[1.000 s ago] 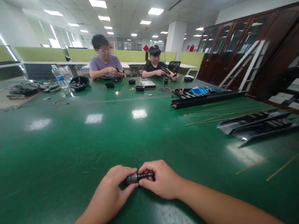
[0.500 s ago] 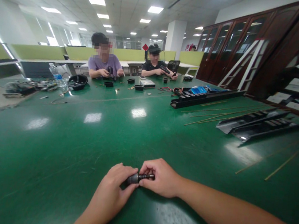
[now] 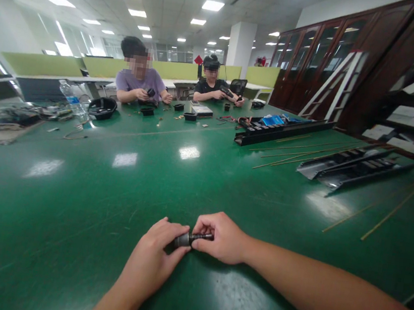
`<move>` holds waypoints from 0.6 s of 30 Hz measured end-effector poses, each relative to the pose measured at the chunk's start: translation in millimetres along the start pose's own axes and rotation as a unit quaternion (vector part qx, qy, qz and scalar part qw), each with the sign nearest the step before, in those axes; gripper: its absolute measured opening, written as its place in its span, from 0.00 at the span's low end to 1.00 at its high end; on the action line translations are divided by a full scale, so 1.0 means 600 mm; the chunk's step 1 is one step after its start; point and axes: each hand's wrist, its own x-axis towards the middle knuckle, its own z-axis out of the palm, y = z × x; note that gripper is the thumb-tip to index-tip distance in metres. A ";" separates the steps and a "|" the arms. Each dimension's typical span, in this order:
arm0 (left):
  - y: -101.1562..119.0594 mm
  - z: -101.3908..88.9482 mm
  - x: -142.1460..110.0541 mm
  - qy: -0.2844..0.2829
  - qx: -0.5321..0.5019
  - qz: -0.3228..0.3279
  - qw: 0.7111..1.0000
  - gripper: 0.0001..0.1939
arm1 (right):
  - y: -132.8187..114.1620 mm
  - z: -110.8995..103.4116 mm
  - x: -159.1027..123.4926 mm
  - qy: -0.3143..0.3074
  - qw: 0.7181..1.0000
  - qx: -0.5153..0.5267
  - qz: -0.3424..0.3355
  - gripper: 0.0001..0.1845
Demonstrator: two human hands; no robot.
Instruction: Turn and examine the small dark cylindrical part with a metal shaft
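A dark threaded metal fitting (image 3: 188, 240) is being gripped by the closed fingers of the left hand (image 3: 155, 255) and right hand (image 3: 222, 238) over the green workbench (image 3: 72, 193); black channel rails (image 3: 282, 132) and thin rods (image 3: 398, 208) are being seen well apart, to the right.

Glossy green table (image 3: 50, 215) (scuffed) bearing thin rods (image 3: 398, 207).

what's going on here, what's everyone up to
A person's left hand and right hand grip a small dark metal cylinder between them over a green table. Farther down the table, two co-workers, one in a lilac T-shirt and one in black, each handle small dark parts.
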 end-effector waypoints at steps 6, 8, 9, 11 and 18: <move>-0.003 -0.003 -0.002 0.008 0.018 0.002 1.000 0.17 | -0.005 -0.003 -0.002 0.009 0.998 -0.065 -0.013 0.07; -0.002 -0.004 -0.003 0.008 0.024 0.003 1.000 0.17 | -0.005 -0.003 -0.002 0.006 0.997 -0.075 -0.015 0.07; -0.001 -0.004 -0.003 0.008 0.027 0.005 1.000 0.17 | -0.005 -0.003 -0.002 0.005 0.997 -0.076 -0.016 0.07; -0.001 -0.003 -0.005 0.013 0.032 0.008 0.999 0.17 | -0.005 -0.003 -0.002 0.003 0.997 -0.077 -0.018 0.07; -0.001 -0.004 -0.006 0.000 0.037 0.017 0.999 0.18 | -0.006 -0.004 -0.003 0.000 0.997 -0.071 -0.012 0.07</move>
